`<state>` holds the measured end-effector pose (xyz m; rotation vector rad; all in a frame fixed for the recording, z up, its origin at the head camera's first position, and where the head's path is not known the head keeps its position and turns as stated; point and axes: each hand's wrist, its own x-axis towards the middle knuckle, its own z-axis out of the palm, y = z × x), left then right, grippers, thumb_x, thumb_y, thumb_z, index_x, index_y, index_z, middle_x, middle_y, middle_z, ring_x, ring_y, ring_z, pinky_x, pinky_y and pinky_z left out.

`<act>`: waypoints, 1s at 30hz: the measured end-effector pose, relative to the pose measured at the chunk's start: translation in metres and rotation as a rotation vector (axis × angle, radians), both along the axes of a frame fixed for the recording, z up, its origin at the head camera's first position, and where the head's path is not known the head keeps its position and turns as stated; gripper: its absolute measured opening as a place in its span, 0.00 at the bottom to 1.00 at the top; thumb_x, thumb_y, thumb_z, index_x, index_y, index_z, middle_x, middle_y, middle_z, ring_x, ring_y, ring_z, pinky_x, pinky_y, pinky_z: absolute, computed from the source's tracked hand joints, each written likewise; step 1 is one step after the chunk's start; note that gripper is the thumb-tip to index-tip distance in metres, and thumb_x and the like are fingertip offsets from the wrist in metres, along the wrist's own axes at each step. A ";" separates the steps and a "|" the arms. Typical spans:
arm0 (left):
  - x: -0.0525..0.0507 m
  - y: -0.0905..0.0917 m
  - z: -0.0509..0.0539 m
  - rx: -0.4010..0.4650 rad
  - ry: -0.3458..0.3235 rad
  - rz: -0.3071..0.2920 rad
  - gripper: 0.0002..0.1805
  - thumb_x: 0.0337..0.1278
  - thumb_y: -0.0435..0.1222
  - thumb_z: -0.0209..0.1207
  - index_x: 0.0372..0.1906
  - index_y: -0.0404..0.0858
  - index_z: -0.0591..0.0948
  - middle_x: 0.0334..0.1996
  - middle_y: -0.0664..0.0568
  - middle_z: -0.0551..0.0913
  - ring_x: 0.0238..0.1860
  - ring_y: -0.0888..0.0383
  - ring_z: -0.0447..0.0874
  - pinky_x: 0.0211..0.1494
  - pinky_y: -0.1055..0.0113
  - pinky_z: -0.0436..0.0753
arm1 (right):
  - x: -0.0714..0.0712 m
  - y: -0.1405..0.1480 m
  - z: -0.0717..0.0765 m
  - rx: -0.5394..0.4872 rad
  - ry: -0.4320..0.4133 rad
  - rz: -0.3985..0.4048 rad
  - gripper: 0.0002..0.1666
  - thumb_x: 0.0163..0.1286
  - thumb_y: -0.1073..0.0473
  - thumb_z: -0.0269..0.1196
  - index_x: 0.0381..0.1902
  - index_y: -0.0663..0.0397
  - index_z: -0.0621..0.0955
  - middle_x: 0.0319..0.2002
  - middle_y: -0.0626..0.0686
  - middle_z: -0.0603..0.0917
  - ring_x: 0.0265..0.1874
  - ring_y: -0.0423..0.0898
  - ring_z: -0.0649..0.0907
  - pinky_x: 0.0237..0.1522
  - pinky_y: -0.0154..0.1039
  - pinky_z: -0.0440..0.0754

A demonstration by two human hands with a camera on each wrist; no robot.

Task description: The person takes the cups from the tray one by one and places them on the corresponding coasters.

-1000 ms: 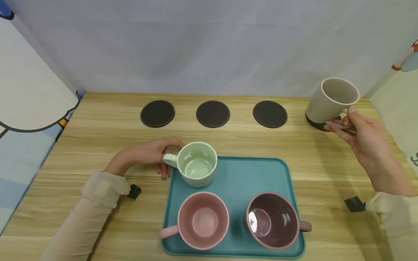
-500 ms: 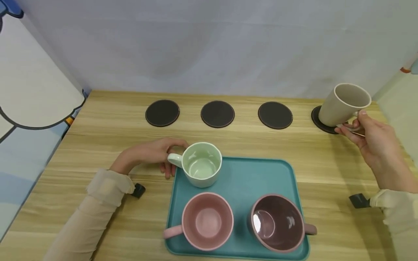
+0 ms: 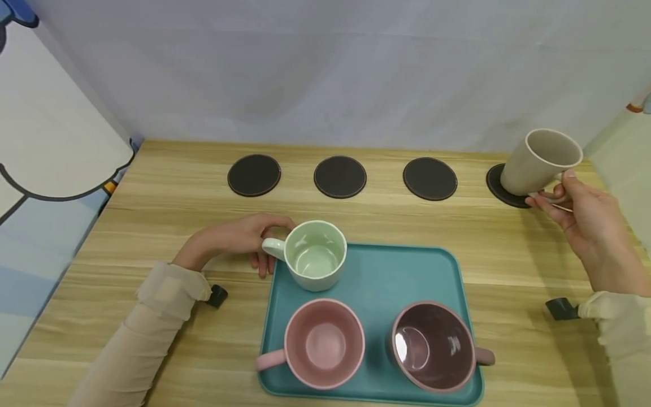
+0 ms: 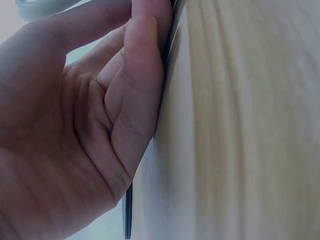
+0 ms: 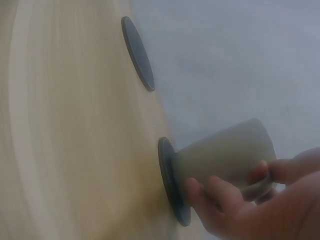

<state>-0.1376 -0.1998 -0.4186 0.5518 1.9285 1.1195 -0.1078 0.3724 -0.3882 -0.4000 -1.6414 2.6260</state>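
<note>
My right hand [image 3: 592, 217] pinches the handle of a beige mug [image 3: 529, 169], whose base meets the rightmost black coaster [image 3: 495, 185]. The right wrist view shows the mug [image 5: 220, 155] against that coaster [image 5: 172, 185], fingers [image 5: 225, 192] at its handle. With curled fingers, my left hand [image 3: 236, 237] holds the back-left corner of the teal tray [image 3: 396, 271]; the green mug [image 3: 315, 257] partly hides the fingertips. In the left wrist view the curled fingers [image 4: 137, 95] lie close to the wooden surface.
A pink cup [image 3: 325, 345] and a dark mauve cup [image 3: 432, 347] stand at the tray's front. Three bare coasters, left [image 3: 254, 175], middle [image 3: 339, 177] and right [image 3: 430, 178], lie along the table's back edge, before a pale cloth [image 3: 325, 73].
Held in my right hand, the beige mug has shifted slightly rightward and down on its coaster, showing more of the coaster's left side. My left hand stays at the tray's corner. The head view has shifted slightly.
</note>
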 end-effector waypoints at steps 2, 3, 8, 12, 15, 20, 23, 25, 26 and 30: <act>0.000 0.000 0.000 -0.003 0.000 0.002 0.22 0.76 0.31 0.53 0.69 0.45 0.73 0.24 0.41 0.89 0.22 0.49 0.90 0.26 0.63 0.87 | 0.000 0.001 -0.001 -0.004 -0.008 0.003 0.21 0.76 0.54 0.63 0.26 0.65 0.80 0.27 0.53 0.79 0.38 0.50 0.92 0.48 0.34 0.90; 0.000 0.000 0.000 -0.003 0.002 0.003 0.22 0.76 0.31 0.53 0.69 0.45 0.73 0.24 0.41 0.89 0.22 0.49 0.90 0.26 0.63 0.87 | -0.001 0.002 -0.001 -0.007 -0.010 0.004 0.21 0.77 0.54 0.63 0.27 0.65 0.80 0.27 0.52 0.78 0.38 0.49 0.92 0.48 0.34 0.90; 0.001 0.000 0.001 -0.005 0.013 0.000 0.21 0.76 0.31 0.54 0.69 0.45 0.74 0.24 0.41 0.89 0.22 0.48 0.90 0.27 0.62 0.88 | -0.002 0.003 0.000 0.004 -0.017 0.012 0.21 0.76 0.54 0.63 0.27 0.65 0.81 0.29 0.53 0.79 0.38 0.49 0.93 0.48 0.34 0.90; 0.001 -0.001 0.000 -0.003 0.017 -0.006 0.21 0.76 0.31 0.53 0.69 0.45 0.73 0.24 0.41 0.89 0.22 0.48 0.90 0.26 0.63 0.87 | -0.001 0.003 -0.001 -0.002 -0.016 0.003 0.19 0.75 0.55 0.64 0.29 0.65 0.81 0.28 0.53 0.79 0.39 0.50 0.92 0.48 0.35 0.90; 0.002 -0.001 0.000 -0.001 0.018 -0.002 0.21 0.76 0.32 0.54 0.69 0.45 0.74 0.24 0.41 0.89 0.22 0.48 0.90 0.27 0.63 0.88 | 0.000 0.002 -0.002 -0.002 -0.005 -0.001 0.19 0.75 0.55 0.65 0.29 0.66 0.81 0.28 0.53 0.78 0.40 0.50 0.93 0.48 0.35 0.90; 0.002 -0.001 0.000 0.001 0.017 0.004 0.21 0.76 0.32 0.54 0.69 0.46 0.74 0.24 0.40 0.89 0.22 0.48 0.90 0.26 0.62 0.88 | 0.000 -0.001 -0.001 -0.002 -0.004 0.002 0.21 0.75 0.55 0.64 0.27 0.66 0.80 0.30 0.53 0.79 0.39 0.51 0.93 0.48 0.34 0.90; 0.001 -0.001 -0.001 0.005 0.023 -0.005 0.21 0.77 0.32 0.54 0.69 0.46 0.74 0.24 0.40 0.89 0.22 0.48 0.90 0.26 0.62 0.88 | 0.001 -0.001 -0.001 -0.010 -0.003 0.004 0.21 0.76 0.55 0.63 0.26 0.66 0.79 0.30 0.54 0.80 0.38 0.51 0.93 0.47 0.35 0.90; 0.001 -0.001 -0.001 0.004 0.025 -0.008 0.21 0.77 0.32 0.53 0.69 0.46 0.74 0.24 0.40 0.89 0.22 0.47 0.90 0.27 0.62 0.88 | 0.001 0.000 -0.002 -0.025 0.006 0.013 0.21 0.77 0.56 0.62 0.28 0.67 0.80 0.30 0.54 0.80 0.39 0.51 0.93 0.47 0.37 0.91; 0.000 -0.001 -0.002 0.003 0.029 -0.009 0.21 0.76 0.32 0.53 0.69 0.46 0.74 0.24 0.40 0.89 0.22 0.47 0.90 0.26 0.61 0.88 | 0.001 0.000 -0.002 -0.027 0.012 0.022 0.20 0.78 0.56 0.61 0.30 0.67 0.81 0.30 0.54 0.81 0.39 0.51 0.92 0.47 0.38 0.91; 0.000 -0.002 -0.002 -0.007 0.037 -0.005 0.24 0.73 0.28 0.52 0.69 0.46 0.74 0.24 0.40 0.89 0.23 0.47 0.90 0.27 0.61 0.88 | 0.002 0.002 -0.004 0.006 0.037 0.083 0.21 0.80 0.53 0.57 0.37 0.67 0.84 0.40 0.53 0.81 0.43 0.48 0.91 0.47 0.40 0.91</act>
